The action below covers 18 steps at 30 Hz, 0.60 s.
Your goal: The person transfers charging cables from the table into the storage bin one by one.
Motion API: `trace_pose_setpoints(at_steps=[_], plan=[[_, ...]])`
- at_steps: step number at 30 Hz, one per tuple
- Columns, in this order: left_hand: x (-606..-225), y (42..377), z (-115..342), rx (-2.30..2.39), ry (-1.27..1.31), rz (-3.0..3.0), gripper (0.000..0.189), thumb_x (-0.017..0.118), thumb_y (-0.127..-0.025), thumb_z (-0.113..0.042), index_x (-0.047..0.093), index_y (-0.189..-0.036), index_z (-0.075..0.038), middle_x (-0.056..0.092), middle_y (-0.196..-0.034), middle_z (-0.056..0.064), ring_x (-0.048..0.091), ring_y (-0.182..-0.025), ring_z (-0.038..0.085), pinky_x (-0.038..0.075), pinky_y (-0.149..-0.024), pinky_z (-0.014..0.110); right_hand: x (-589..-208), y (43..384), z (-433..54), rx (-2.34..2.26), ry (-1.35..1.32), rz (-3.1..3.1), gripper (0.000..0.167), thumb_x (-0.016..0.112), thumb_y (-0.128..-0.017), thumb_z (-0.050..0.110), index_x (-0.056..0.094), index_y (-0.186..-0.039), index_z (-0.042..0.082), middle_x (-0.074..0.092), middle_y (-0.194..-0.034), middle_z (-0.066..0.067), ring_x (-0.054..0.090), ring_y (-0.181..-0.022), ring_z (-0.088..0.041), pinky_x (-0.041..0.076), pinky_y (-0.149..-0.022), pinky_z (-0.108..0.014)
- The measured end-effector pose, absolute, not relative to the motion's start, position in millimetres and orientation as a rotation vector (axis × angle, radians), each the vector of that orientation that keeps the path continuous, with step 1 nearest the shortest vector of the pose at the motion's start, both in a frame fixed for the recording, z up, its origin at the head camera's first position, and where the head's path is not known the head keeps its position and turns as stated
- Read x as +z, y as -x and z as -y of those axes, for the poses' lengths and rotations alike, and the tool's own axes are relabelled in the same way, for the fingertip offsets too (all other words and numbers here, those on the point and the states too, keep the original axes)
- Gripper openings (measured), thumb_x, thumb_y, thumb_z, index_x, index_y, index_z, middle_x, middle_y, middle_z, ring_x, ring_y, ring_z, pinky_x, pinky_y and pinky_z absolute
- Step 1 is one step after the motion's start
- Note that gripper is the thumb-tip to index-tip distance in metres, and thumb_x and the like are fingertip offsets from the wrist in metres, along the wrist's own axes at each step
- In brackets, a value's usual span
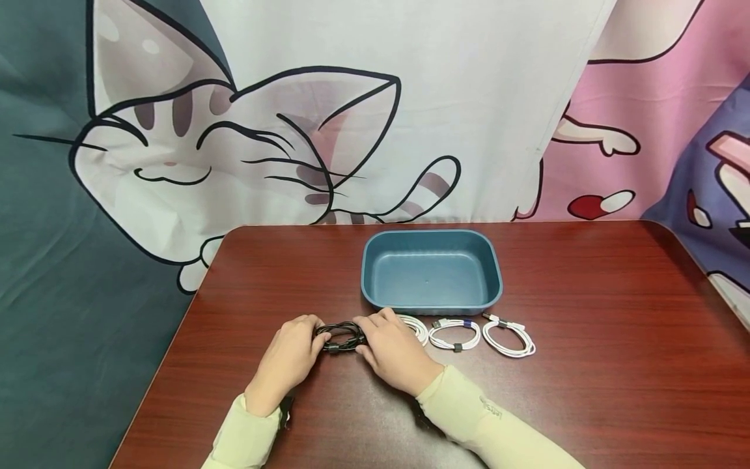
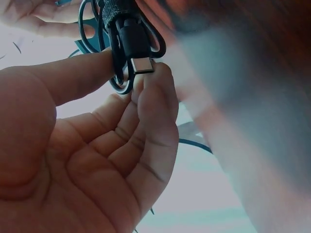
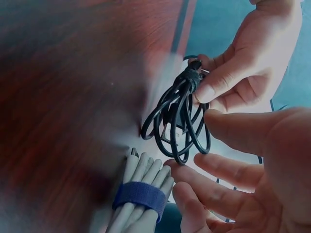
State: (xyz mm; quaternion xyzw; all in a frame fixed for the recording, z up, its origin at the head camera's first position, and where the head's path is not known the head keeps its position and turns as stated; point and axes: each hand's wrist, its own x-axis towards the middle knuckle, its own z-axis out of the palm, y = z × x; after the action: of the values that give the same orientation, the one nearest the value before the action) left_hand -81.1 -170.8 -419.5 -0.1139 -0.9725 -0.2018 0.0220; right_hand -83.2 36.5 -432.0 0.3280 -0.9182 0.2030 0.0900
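Observation:
A coiled black cable [image 1: 341, 337] lies between the two hands in front of the bin. At its left end, my left hand [image 1: 291, 352] pinches it between thumb and fingertips. A metal USB-C-style plug [image 2: 142, 65] and a black strap [image 2: 119, 12] show there in the left wrist view. My right hand [image 1: 395, 352] is at the coil's other end, its fairly straight thumb and fingers [image 3: 226, 172] spread and touching the loops. Inside the loops a pale plug [image 3: 172, 135] shows in the right wrist view. Close by the right fingers is a white cable bundle with a blue strap [image 3: 141, 196].
A blue rectangular bin [image 1: 430, 311] stands at the table's back edge. In front of it lie a partly hidden white coil [image 1: 417, 327], another with purple and dark straps [image 1: 454, 334], and a third white coil [image 1: 508, 339]. A printed curtain [image 1: 469, 117] hangs behind the brown table [image 1: 615, 339].

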Motion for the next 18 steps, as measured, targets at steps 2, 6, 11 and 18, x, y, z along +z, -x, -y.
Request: trace_pose_setpoints(at_steps=[2,6,11,18], plan=[[-418.8,81.0,170.8,-0.63,0.354,3.011,0.009,0.075,-0.091,-0.013,0.067,-0.09,-0.007,0.064,-0.084,0.001,0.061,-0.072,0.016,0.051,-0.067,0.037,-432.5,83.3,-35.9,0.585,-0.977,2.726,0.039,0.076,-0.09,0.024,0.064,-0.122,0.005,0.069,-0.11,-0.006,0.056,-0.1,-0.023,0.047,-0.092,-0.036],[-417.3,80.6,170.6,-0.634,0.355,3.008,0.009,0.074,-0.091,-0.012,0.067,-0.091,-0.007,0.064,-0.084,0.001,0.061,-0.073,0.017,0.051,-0.067,0.037,-434.2,83.4,-34.8,0.569,-0.969,2.714,0.037,0.075,-0.09,0.023,0.065,-0.121,0.006,0.067,-0.106,-0.006,0.056,-0.1,-0.022,0.048,-0.091,-0.035],[-415.7,79.7,170.4,-0.645,0.367,2.982,0.009,0.075,-0.09,-0.011,0.067,-0.091,-0.006,0.064,-0.084,0.002,0.062,-0.074,0.018,0.052,-0.067,0.038,-435.8,83.0,-34.3,0.623,-0.95,2.694,0.035,0.075,-0.09,0.021,0.065,-0.121,0.007,0.065,-0.104,-0.005,0.056,-0.101,-0.022,0.049,-0.09,-0.036],[-414.8,79.6,169.6,-0.669,0.375,2.961,0.009,0.075,-0.091,-0.011,0.067,-0.09,-0.007,0.062,-0.082,0.001,0.057,-0.07,0.014,0.048,-0.064,0.034,-433.6,80.5,-33.6,0.83,-0.893,2.699,0.032,0.072,-0.093,0.021,0.065,-0.121,0.007,0.062,-0.102,-0.007,0.06,-0.092,-0.021,0.053,-0.078,-0.038]])
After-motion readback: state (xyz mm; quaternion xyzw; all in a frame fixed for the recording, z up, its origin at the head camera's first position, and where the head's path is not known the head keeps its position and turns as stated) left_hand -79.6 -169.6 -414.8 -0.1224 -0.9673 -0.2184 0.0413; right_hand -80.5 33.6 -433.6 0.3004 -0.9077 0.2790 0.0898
